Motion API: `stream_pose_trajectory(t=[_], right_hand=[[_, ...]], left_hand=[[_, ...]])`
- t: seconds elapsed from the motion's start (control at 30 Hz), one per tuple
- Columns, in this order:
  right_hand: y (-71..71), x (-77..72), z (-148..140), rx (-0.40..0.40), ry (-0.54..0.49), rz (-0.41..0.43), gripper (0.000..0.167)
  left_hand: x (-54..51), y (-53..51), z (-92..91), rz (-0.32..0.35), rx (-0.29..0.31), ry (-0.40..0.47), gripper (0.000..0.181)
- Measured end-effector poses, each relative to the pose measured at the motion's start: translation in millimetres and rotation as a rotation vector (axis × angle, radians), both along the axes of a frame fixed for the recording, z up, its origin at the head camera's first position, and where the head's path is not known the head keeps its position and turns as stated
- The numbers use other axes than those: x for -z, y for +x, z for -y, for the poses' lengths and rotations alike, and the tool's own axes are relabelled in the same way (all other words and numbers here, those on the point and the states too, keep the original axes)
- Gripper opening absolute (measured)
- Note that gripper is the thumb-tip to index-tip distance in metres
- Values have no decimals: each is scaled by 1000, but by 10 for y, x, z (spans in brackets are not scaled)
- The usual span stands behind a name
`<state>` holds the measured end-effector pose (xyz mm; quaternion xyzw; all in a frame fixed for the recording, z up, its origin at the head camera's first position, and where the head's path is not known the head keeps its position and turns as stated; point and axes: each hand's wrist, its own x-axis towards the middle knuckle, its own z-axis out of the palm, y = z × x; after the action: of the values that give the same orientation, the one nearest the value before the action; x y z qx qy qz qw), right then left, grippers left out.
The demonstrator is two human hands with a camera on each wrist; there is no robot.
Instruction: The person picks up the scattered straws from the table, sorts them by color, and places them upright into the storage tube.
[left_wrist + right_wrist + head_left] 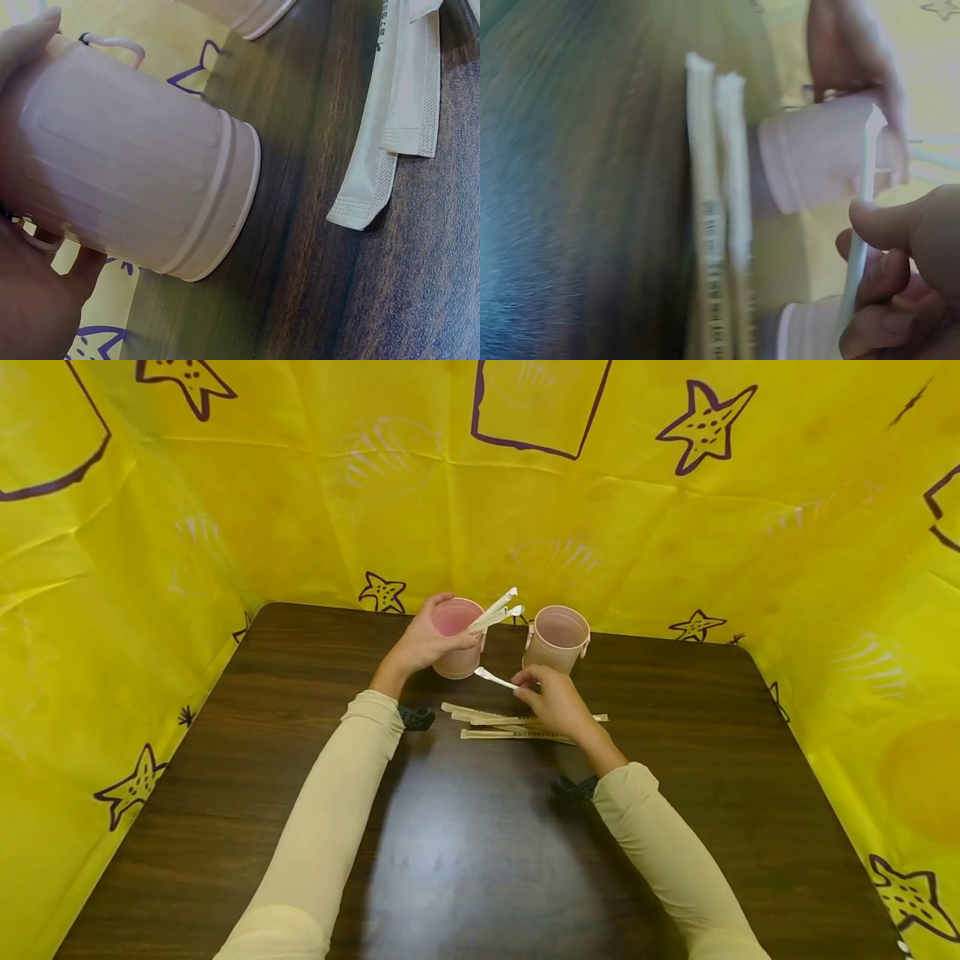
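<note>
In the head view my left hand [422,647] grips a pink cup [453,667] shaped like a small ribbed bin with side handles. Several paper-wrapped straws [491,612] lean out over its rim. Between thumb and fingers, my right hand [557,700] pinches one more wrapped straw [495,677], its twisted white end pointing toward the held cup. The right wrist view shows this straw [868,165] upright in the pinch. Several wrapped straws [487,734] lie in a loose pile on the table, partly hidden by the right hand.
A second pink cup [553,652] stands to the right, just beyond the right hand. The dark wood table [465,860] ends at a yellow patterned cloth [420,518] at the back and sides. Dark wrist straps [417,718] show under the forearms.
</note>
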<state>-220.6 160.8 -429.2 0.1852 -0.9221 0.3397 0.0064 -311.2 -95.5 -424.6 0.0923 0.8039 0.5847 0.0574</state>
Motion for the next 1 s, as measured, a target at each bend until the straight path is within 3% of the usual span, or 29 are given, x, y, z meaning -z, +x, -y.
stream_pose_trajectory(t=[0.27,0.67,0.87,1.0], right_hand=[[51,-356,-32,-10,-126,-1,26],[66,-705,89,97,-724,-36,24],[84,-808,154,105,-903,-128,12],[46,-830,197,116,-989,-188,15]], left_hand=[[-34,-2,12,-14,3,9,105],[-1,-13,19,-9,-1,8,103],[8,-3,3,-9,-4,-1,102],[12,-2,-1,-9,-4,-1,103]])
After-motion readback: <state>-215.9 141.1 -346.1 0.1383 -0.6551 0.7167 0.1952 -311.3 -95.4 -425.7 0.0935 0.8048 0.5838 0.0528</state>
